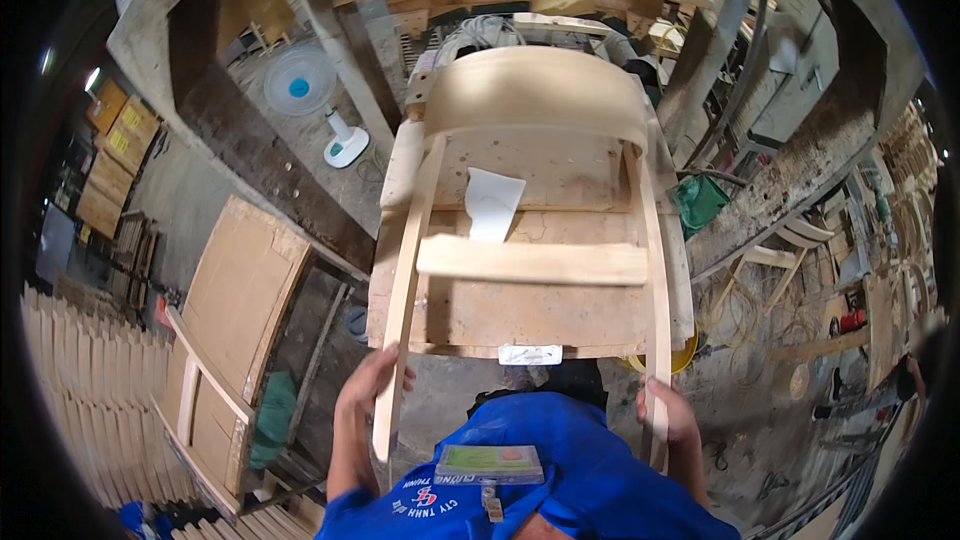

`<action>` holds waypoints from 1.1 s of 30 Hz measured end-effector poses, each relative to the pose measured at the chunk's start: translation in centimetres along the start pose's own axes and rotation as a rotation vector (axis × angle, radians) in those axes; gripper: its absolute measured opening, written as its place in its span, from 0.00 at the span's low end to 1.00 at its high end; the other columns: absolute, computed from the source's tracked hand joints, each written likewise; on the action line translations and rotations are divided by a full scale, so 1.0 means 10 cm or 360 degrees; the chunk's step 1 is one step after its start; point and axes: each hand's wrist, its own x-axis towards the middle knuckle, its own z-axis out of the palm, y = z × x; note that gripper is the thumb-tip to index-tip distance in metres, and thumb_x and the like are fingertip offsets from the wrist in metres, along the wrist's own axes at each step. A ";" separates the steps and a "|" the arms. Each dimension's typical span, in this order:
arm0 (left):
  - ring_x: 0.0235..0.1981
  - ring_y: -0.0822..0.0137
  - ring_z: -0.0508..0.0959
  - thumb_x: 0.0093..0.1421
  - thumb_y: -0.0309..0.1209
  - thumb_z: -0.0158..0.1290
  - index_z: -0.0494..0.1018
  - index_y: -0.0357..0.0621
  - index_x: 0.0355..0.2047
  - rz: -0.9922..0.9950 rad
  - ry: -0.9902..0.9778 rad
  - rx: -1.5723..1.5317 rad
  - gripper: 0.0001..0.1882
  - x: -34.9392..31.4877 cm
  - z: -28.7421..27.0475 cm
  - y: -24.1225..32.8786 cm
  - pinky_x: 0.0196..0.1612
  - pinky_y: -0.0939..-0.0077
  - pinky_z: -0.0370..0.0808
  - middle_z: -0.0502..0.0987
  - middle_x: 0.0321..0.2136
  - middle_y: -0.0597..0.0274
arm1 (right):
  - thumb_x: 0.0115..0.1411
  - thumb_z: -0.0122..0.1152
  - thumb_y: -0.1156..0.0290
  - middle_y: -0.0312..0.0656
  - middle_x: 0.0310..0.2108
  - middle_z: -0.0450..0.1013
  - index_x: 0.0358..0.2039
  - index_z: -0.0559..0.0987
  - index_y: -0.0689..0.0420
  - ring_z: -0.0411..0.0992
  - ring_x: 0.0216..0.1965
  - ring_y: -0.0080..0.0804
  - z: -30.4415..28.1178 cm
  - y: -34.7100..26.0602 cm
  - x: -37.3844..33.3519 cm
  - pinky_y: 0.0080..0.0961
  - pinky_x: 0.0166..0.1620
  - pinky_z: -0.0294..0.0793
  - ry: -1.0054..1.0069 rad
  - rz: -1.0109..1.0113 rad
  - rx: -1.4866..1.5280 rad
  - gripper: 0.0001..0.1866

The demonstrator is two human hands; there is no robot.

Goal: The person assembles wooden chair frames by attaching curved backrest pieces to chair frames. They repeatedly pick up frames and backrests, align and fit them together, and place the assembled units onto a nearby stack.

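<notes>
A pale wooden chair back frame lies over the worktable. It has a wide curved top panel at the far end, two long side legs and a crossbar between them. My left hand grips the left leg close to its near end. Around the right leg, also low down, my right hand is closed. Both leg ends reach past the table's near edge toward me. A torn white paper sheet lies on the table behind the crossbar. On the near edge sits a small white block or label.
Thick machine posts stand on both sides of the table. At the left is a board-topped stand with wooden pieces on it, beside stacked wooden parts. A white fan stands farther back. Cables and wood parts litter the right floor.
</notes>
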 end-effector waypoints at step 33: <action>0.44 0.50 0.80 0.70 0.45 0.57 0.72 0.32 0.55 0.0680 0.0806 0.1040 0.26 0.61 0.80 0.16 0.51 0.57 0.79 0.79 0.44 0.46 | 0.59 0.68 0.46 0.51 0.40 0.82 0.49 0.82 0.54 0.80 0.45 0.54 -0.68 1.50 -0.47 0.46 0.49 0.79 0.1122 -0.0786 -0.0889 0.27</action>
